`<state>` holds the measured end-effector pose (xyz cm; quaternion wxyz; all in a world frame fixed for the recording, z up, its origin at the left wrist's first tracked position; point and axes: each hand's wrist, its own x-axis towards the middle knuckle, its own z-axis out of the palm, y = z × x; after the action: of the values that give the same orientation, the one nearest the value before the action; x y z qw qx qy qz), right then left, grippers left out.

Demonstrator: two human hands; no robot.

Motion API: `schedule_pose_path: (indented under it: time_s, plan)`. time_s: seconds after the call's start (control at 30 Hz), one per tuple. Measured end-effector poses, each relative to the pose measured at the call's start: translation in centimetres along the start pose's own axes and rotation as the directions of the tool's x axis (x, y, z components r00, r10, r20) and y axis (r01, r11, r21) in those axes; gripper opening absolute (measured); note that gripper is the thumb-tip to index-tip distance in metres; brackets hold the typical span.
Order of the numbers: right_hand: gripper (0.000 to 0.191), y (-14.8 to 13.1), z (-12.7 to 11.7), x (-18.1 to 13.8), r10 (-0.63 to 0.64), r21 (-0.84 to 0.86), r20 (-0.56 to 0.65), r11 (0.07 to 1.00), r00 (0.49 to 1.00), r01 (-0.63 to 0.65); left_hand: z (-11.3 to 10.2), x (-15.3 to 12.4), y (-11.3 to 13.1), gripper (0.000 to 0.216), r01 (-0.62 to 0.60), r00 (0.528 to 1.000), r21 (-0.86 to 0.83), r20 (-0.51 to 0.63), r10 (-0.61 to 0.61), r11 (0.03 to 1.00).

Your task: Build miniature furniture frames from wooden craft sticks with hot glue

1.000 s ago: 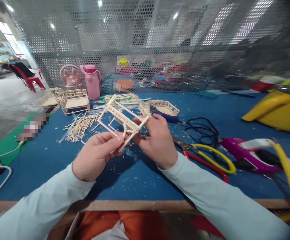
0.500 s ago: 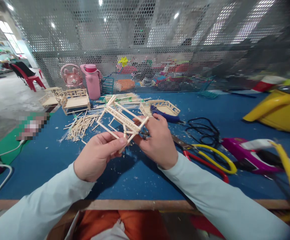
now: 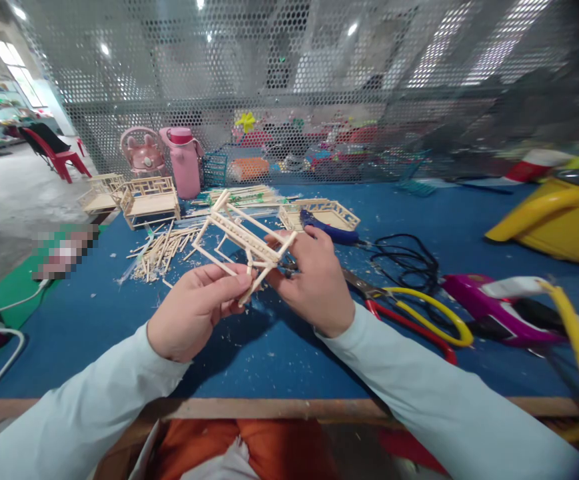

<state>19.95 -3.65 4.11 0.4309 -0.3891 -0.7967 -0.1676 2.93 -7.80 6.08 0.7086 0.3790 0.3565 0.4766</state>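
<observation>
A small frame of thin wooden sticks (image 3: 242, 239) is held up above the blue table (image 3: 269, 353), tilted. My left hand (image 3: 194, 313) pinches its near lower end between thumb and fingers. My right hand (image 3: 314, 283) grips the frame's right side, fingers closed on a stick. Loose wooden sticks (image 3: 162, 250) lie in a heap on the table just behind my left hand.
Finished stick chairs (image 3: 149, 200) and a flat stick panel (image 3: 326, 215) stand at the back, near a pink bottle (image 3: 185, 163). A blue glue gun (image 3: 329, 232), black cable (image 3: 409, 257), red and yellow handled shears (image 3: 414, 317) and purple tool (image 3: 499, 310) lie right. A mesh fence (image 3: 319, 87) closes the far side.
Hardly anything has moved. The stick frame has shifted a little up and left in my hands, and both grips stay the same.
</observation>
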Motion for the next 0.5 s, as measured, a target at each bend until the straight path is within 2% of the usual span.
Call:
schedule_pose_path:
  time_s: [0.37, 0.5]
  plan:
    - [0.021, 0.06, 0.12, -0.15, 0.020, 0.005, 0.022, 1.000, 1.000, -0.020, 0.13, -0.11, 0.22, 0.020, 0.038, 0.999, -0.005, -0.010, -0.038, 0.999]
    - [0.023, 0.00, -0.01, -0.13, 0.022, 0.023, 0.047, 0.999, 0.999, -0.023, 0.01, 0.01, 0.13, 0.014, 0.015, 1.000, 0.021, 0.025, -0.016, 1.000]
